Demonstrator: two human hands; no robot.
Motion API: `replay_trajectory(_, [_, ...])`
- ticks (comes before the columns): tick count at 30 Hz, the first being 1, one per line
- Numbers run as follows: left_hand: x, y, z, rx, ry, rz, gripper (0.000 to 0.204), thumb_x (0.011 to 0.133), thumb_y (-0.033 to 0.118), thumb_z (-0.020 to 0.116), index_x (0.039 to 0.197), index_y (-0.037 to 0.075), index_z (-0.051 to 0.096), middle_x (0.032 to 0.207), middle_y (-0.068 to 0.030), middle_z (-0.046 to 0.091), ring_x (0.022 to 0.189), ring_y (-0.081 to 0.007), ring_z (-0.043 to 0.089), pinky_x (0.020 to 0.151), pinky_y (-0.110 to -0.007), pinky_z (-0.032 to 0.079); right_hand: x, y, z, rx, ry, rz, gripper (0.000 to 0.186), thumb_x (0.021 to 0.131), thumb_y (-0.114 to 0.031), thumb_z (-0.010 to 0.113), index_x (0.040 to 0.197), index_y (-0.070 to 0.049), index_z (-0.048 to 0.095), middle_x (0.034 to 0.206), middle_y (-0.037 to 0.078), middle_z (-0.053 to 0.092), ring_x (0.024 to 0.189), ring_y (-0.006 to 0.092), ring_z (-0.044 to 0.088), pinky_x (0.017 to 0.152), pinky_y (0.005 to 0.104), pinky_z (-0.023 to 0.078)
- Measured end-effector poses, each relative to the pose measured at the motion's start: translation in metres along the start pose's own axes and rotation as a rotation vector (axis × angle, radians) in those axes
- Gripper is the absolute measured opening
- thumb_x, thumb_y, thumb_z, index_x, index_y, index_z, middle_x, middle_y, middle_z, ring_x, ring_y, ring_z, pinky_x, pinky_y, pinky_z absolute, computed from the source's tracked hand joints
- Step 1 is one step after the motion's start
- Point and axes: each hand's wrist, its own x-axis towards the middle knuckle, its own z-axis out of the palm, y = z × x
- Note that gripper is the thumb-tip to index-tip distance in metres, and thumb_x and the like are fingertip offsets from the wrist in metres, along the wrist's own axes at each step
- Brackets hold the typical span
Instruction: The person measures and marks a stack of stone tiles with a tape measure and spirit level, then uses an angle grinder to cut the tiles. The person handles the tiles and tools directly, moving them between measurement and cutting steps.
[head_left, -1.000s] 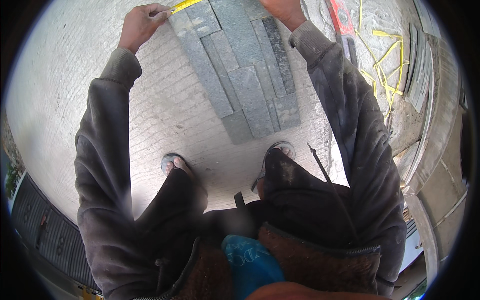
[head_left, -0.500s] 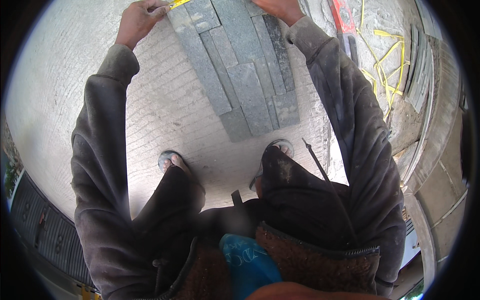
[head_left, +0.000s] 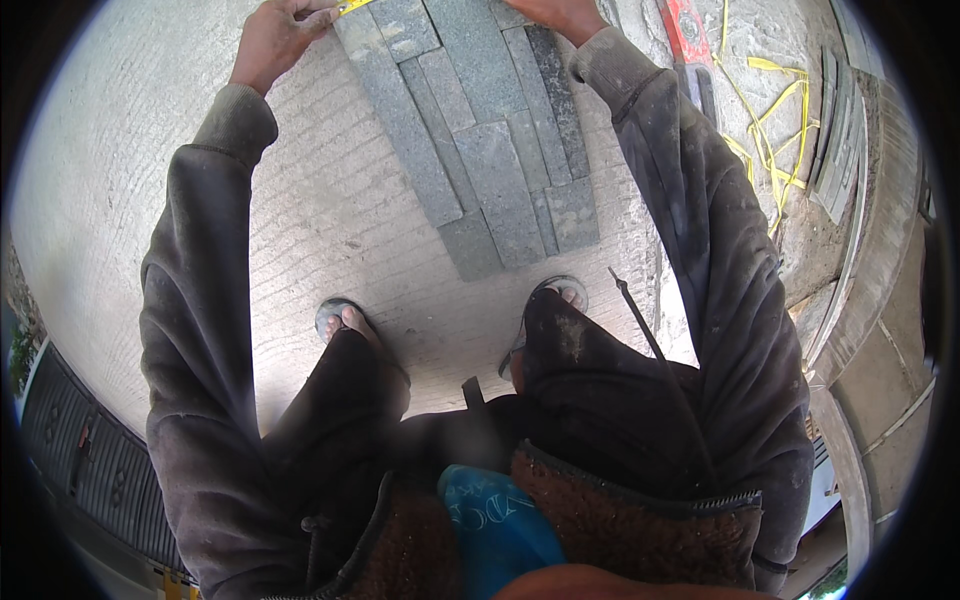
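- Grey stone cladding strips [head_left: 490, 165] lie fitted edge to edge as one long panel on a grooved concrete floor [head_left: 310, 190], the panel's far end running out of view.
- At the panel's far left edge, a worker's left hand [head_left: 273, 45] pinches a yellow measuring tape [head_left: 354, 5] between thumb and fingers, the palm otherwise loosely curled.
- Over the panel's far end, the right hand [head_left: 558, 16] reaches inward, its fingertips partly cut off; how far it is closed and what it grips cannot be told.
- Two sandalled feet [head_left: 352, 318] stand at the panel's near end, one just beside it, the other off to its left.
- Right of the panel lie a red bar [head_left: 684, 32], tangled yellow strapping [head_left: 770, 160] and, farther out, a stack of thin grey slabs [head_left: 838, 140].
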Motion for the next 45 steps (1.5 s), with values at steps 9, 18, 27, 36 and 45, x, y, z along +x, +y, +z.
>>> replay_trajectory(9, [0.000,0.000,0.000,-0.005,0.003,-0.005,0.032,0.096,0.034,0.065,0.117,0.012,0.075,0.101,-0.0079,0.076,0.093,-0.0174,0.072,0.087,-0.030,0.053,-0.003,-0.003,-0.004,-0.001,-0.004,0.011,0.027,0.098,-0.019,0.060,0.124,-0.009,0.062,0.120,0.008,0.066,0.113,0.0232,0.063,0.093,0.0385,0.052])
replay_trajectory(18, [0.000,0.000,0.000,-0.011,0.004,-0.009,0.032,0.095,0.033,0.066,0.116,0.011,0.075,0.101,-0.0079,0.076,0.092,-0.0173,0.072,0.087,-0.030,0.053,0.007,0.005,0.001,0.008,-0.023,0.023,0.026,0.098,-0.020,0.061,0.123,-0.010,0.062,0.119,0.007,0.066,0.112,0.0229,0.063,0.093,0.0382,0.053])
replay_trajectory(27, [0.000,-0.001,-0.002,-0.014,0.003,-0.010,0.032,0.095,0.033,0.066,0.116,0.011,0.075,0.100,-0.0079,0.076,0.091,-0.0171,0.071,0.086,-0.030,0.053,0.004,0.009,-0.001,0.008,-0.006,0.026,0.025,0.098,-0.021,0.061,0.122,-0.011,0.062,0.118,0.006,0.066,0.111,0.0227,0.064,0.092,0.0379,0.053])
replay_trajectory(36, [0.002,0.000,-0.001,-0.019,-0.001,-0.008,0.032,0.094,0.033,0.066,0.115,0.010,0.076,0.099,-0.0079,0.076,0.090,-0.0169,0.071,0.085,-0.030,0.053,0.003,0.016,-0.003,-0.001,0.007,0.028,0.025,0.098,-0.021,0.061,0.121,-0.013,0.063,0.117,0.005,0.067,0.110,0.0225,0.064,0.091,0.0376,0.053])
replay_trajectory(45, [0.001,0.000,0.000,-0.019,-0.003,-0.003,0.032,0.093,0.033,0.067,0.115,0.010,0.076,0.099,-0.0079,0.076,0.089,-0.0167,0.071,0.085,-0.030,0.053,0.001,0.023,-0.004,-0.024,0.012,0.015,0.024,0.098,-0.022,0.062,0.120,-0.014,0.063,0.116,0.004,0.067,0.110,0.0223,0.064,0.090,0.0373,0.054])
